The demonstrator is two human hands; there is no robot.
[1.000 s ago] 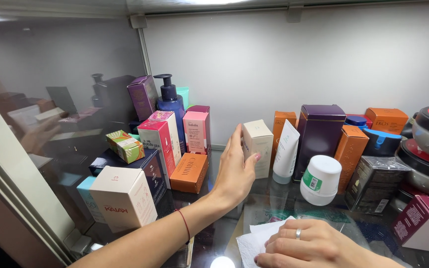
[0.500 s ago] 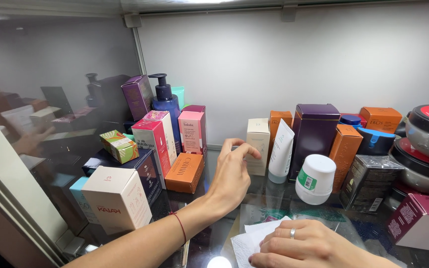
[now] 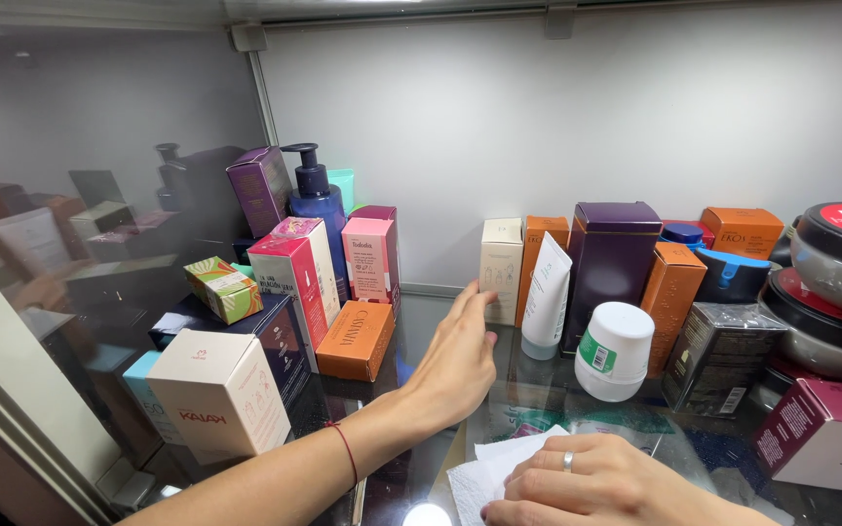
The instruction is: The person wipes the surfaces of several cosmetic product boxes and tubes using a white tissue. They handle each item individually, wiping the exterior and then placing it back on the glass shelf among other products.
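My left hand point(image 3: 455, 365) reaches forward over the glass shelf point(image 3: 538, 394) with its fingers stretched out and empty. Its fingertips sit at the lower left corner of a tall cream box point(image 3: 501, 268) that stands against the back wall. A white tube point(image 3: 546, 297) stands upright just right of that box. My right hand point(image 3: 596, 482), with a ring on one finger, lies at the bottom edge with bent fingers pressing on a white paper tissue point(image 3: 484, 472). A thin red band circles my left wrist.
An orange flat box point(image 3: 355, 339), pink boxes and a blue pump bottle point(image 3: 316, 200) crowd the left. A white box point(image 3: 216, 390) stands front left. A purple box point(image 3: 611, 258), a white capped jar point(image 3: 614, 349), orange boxes and stacked round tins point(image 3: 840, 282) fill the right.
My left hand let go of the cream box, which now stands farther back by the wall, and its fingers have straightened. My right hand stays on the tissue.
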